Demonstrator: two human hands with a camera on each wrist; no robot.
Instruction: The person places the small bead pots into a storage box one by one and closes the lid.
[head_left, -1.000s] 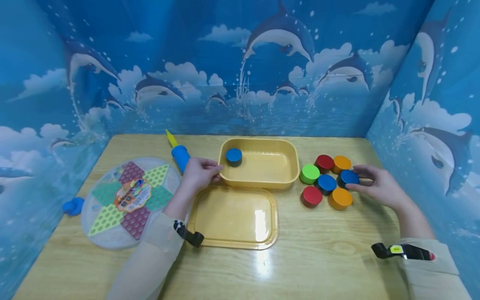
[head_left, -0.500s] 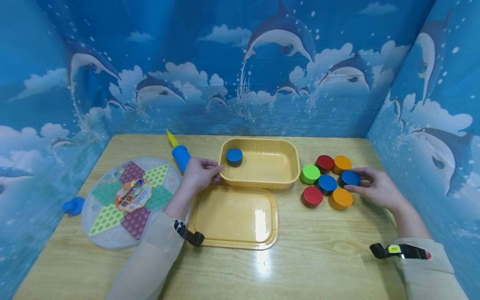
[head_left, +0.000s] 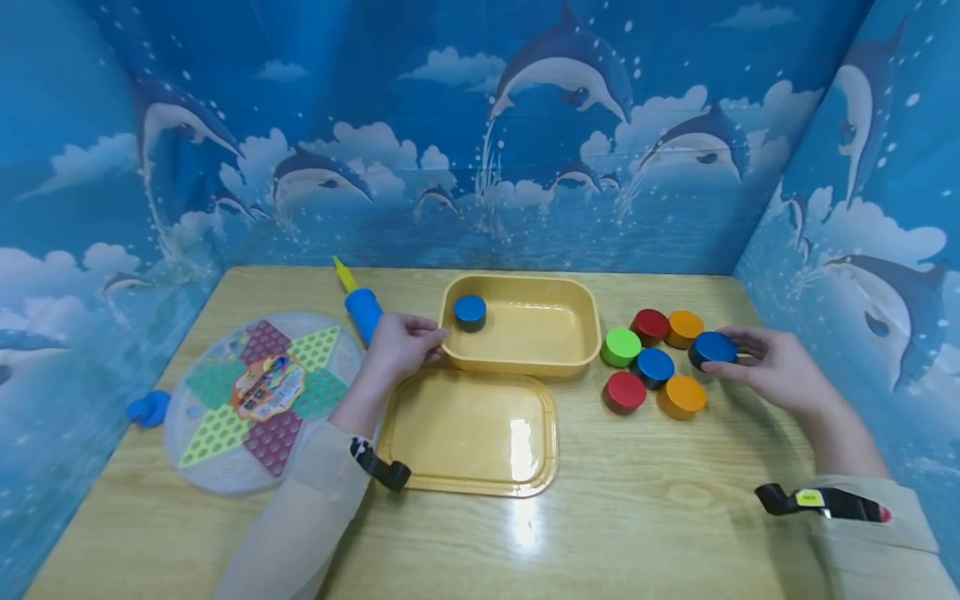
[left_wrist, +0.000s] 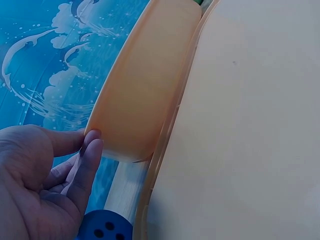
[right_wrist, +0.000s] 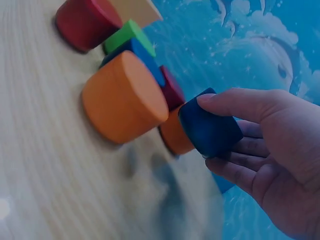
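My left hand (head_left: 401,346) pinches the left rim of a yellow plastic box (head_left: 517,365) between thumb and fingers. Inside that box, near its left end, stands a blue round block (head_left: 470,312). At the right, my right hand (head_left: 783,372) holds another blue round block (head_left: 711,351) between thumb and fingertips; the right wrist view shows this block (right_wrist: 210,125) tilted and raised off the table. Left of it are a blue block (head_left: 652,367), a green block (head_left: 621,347), red blocks (head_left: 624,392) and orange blocks (head_left: 682,397), standing close together.
A yellow lid (head_left: 457,433) lies flat in front of the box. To the left are a round star-patterned game board (head_left: 266,400), a blue tube with a yellow tip (head_left: 363,311) and a small blue object (head_left: 148,409). A dolphin-print curtain (head_left: 480,167) encloses the table.
My right hand has taken up a blue block from the group and moved it slightly right and up. The left hand keeps its hold on the box rim.
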